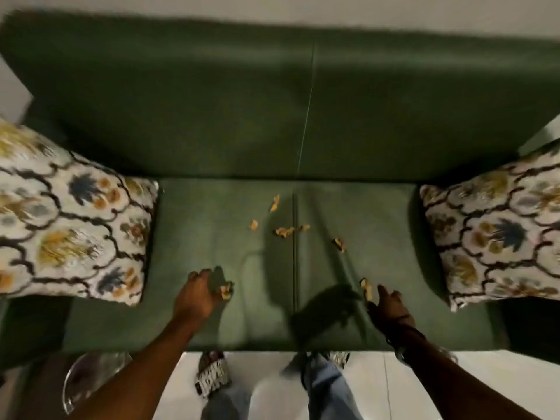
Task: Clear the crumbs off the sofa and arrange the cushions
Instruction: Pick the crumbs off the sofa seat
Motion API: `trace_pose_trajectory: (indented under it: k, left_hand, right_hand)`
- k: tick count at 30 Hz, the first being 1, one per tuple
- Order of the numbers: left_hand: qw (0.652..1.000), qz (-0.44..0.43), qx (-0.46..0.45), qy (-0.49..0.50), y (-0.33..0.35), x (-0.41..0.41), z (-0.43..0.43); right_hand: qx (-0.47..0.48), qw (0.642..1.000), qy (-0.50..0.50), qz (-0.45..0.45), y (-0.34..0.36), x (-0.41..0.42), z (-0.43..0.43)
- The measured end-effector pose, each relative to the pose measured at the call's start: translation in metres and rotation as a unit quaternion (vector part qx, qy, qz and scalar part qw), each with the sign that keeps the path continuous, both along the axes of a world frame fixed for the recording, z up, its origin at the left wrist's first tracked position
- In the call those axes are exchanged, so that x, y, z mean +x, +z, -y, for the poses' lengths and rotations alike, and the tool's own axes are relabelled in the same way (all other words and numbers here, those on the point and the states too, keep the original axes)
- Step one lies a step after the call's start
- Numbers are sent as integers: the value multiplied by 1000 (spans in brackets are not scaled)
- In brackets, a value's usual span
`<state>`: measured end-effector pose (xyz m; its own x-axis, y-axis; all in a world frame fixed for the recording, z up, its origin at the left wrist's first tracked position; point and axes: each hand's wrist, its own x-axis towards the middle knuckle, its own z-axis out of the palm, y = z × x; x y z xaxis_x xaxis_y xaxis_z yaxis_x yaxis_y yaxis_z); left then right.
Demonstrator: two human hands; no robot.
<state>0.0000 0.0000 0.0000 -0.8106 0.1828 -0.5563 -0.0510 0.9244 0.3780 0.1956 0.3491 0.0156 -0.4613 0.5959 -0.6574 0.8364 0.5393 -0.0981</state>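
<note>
A green sofa point(212, 231) fills the view. Several orange crumbs point(285, 231) lie scattered around the middle seam of its seat. My left hand point(197, 294) hovers low over the left seat, fingertips pinched on a crumb point(225, 290). My right hand point(391, 304) reaches over the right seat, fingers spread, its fingertips touching a crumb point(366, 287). A patterned cushion point(69, 225) lies at the left end of the seat. A matching cushion point(497, 231) lies at the right end.
The sofa backrest point(303, 101) rises behind the seat against a pale wall. Below the seat's front edge are white floor tiles point(266, 374), my legs in jeans and patterned slippers point(212, 374). A round glass object point(91, 377) stands at the lower left.
</note>
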Motion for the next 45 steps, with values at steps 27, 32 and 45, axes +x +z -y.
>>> trace_pose_trajectory:
  k: [27,32,45]
  left_hand:
    - [974,-84,182,-109,-125,-53,-209]
    - [984,-91,147,-34,-130,-45,-200]
    - [766,-120,211,595,-107,114,158]
  right_hand:
    - [54,974,79,-207,-133,-123,-38]
    - [32,954,141,-263,-123,-111,-20]
    - [-230,852,304,-359,-107,-88,310]
